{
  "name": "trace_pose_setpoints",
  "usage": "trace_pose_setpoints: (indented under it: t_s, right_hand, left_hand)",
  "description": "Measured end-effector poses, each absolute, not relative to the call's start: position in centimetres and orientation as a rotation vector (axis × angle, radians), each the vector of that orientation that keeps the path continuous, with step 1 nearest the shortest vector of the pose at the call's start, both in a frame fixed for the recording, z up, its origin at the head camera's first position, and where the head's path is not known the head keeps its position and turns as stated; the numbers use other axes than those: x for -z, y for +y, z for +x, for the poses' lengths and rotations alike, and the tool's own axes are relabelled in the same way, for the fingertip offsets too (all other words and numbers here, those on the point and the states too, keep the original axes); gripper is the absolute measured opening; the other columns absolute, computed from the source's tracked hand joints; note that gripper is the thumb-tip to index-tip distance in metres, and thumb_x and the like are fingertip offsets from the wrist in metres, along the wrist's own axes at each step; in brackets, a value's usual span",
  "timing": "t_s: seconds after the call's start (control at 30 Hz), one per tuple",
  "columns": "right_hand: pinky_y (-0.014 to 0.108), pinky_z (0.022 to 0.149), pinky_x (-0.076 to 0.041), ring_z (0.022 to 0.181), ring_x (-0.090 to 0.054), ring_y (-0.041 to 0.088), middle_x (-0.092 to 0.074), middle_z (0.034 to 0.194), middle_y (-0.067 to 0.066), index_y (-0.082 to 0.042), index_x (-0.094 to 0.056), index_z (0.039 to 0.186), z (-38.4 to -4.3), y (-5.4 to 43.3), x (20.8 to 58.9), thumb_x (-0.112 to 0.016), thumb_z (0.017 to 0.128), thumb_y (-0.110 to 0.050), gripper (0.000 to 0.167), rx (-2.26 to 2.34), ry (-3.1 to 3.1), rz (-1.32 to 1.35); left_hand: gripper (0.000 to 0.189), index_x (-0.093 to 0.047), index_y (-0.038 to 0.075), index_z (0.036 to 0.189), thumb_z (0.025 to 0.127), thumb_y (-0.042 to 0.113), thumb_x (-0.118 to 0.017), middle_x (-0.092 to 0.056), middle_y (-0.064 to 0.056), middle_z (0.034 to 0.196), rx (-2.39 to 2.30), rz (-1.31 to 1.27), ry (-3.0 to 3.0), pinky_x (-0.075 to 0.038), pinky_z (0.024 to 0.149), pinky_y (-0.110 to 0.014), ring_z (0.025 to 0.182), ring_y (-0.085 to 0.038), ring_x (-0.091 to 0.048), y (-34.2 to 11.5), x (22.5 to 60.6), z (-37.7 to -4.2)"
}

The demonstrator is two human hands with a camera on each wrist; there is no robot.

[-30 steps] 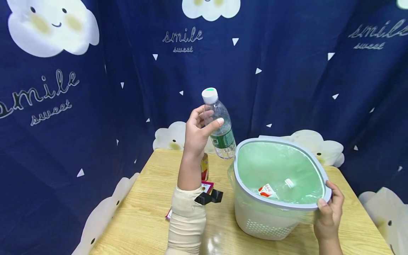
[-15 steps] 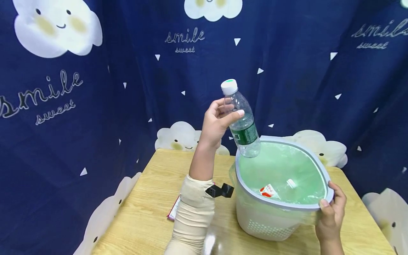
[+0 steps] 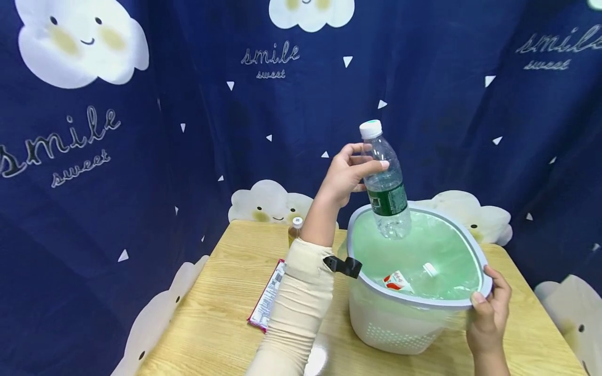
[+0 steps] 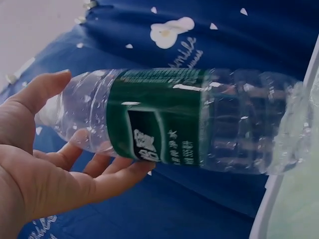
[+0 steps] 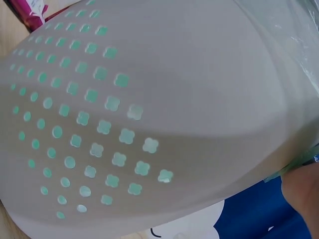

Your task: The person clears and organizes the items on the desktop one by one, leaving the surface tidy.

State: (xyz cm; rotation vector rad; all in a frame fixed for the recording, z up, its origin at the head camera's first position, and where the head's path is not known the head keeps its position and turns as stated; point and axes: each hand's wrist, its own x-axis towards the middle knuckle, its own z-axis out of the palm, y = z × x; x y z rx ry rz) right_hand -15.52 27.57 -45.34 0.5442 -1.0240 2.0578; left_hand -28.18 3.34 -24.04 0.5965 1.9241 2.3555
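Note:
My left hand grips a clear plastic bottle by its upper part, thumb on one side and fingers on the other. The bottle has a white cap and a green label, and its base hangs over the far left part of a trash bin. That bin is pale, with small holes low in its wall, and a green bag lines it. With thumb and fingers my right hand holds the grey rim at the right. Inside lie a red-and-white carton and another clear bottle with a white cap.
On the wooden table, left of the bin, lies a flat packet with magenta edges. A small bottle with a white cap stands behind my left forearm, partly hidden. A blue curtain hangs behind the table.
My left hand has carried the bottle rightward, from left of the bin to over its opening. The right hand keeps its hold on the rim.

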Motion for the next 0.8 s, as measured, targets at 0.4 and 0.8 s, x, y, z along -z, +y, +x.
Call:
trace_pose_setpoints:
  t_s: [0.4, 0.8]
  right_hand:
    - [0.024, 0.086, -0.044, 0.107, -0.044, 0.028, -0.034, 0.122, 0.026, 0.009, -0.039, 0.128, -15.4, 27.3, 45.6, -0.037, 0.073, 0.008, 0.054, -2.065, -1.036, 0.495]
    - [0.024, 0.087, -0.041, 0.107, -0.043, 0.027, -0.034, 0.122, 0.026, 0.009, -0.038, 0.128, -15.5, 27.2, 45.1, -0.036, 0.073, 0.008, 0.055, -2.043, -1.067, 0.515]
  left_hand:
    - [0.040, -0.054, 0.012, 0.113, 0.078, 0.007, -0.073, -0.063, -0.005, 0.101, -2.012, 0.560, 1.843, -0.049, 0.069, -0.041, 0.090, -0.020, -0.061, 5.0, 26.6, -31.1]
    - [0.042, -0.057, 0.016, 0.109, 0.074, 0.009, -0.079, -0.061, 0.002, 0.099, -1.816, 0.322, 1.872, -0.046, 0.077, -0.039, 0.101, -0.023, -0.057, 7.4, 29.7, -33.3]
